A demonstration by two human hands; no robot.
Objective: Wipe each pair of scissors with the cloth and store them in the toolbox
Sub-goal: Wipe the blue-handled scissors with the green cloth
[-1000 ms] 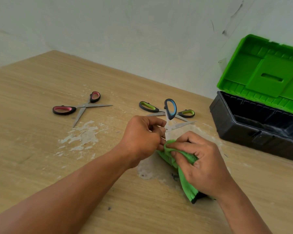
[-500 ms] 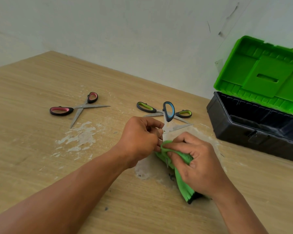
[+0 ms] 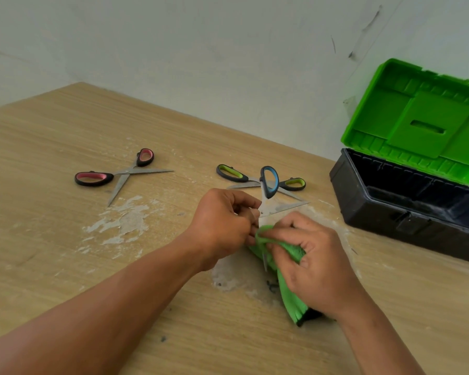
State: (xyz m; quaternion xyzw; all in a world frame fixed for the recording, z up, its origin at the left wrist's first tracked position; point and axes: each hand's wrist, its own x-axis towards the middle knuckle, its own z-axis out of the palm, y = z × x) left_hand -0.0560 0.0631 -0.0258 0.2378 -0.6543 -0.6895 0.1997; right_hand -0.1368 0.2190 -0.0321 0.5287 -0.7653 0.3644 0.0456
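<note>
My left hand grips the blue-handled scissors near their pivot, one handle loop standing up, the blades spread. One blade points right over the table; the other runs down into the green cloth. My right hand pinches the cloth around that lower blade. Pink-handled scissors lie open on the table at the left. Green-handled scissors lie open behind the blue pair. The toolbox stands at the right, its green lid raised.
The wooden table has white scraped patches left of my hands and more under the cloth. A pale wall runs along the table's far edge. The toolbox's black inside looks bare where it shows.
My right hand has slid the cloth a little along the lower blade. The view has shifted slightly. The left hand's grip is unchanged.
</note>
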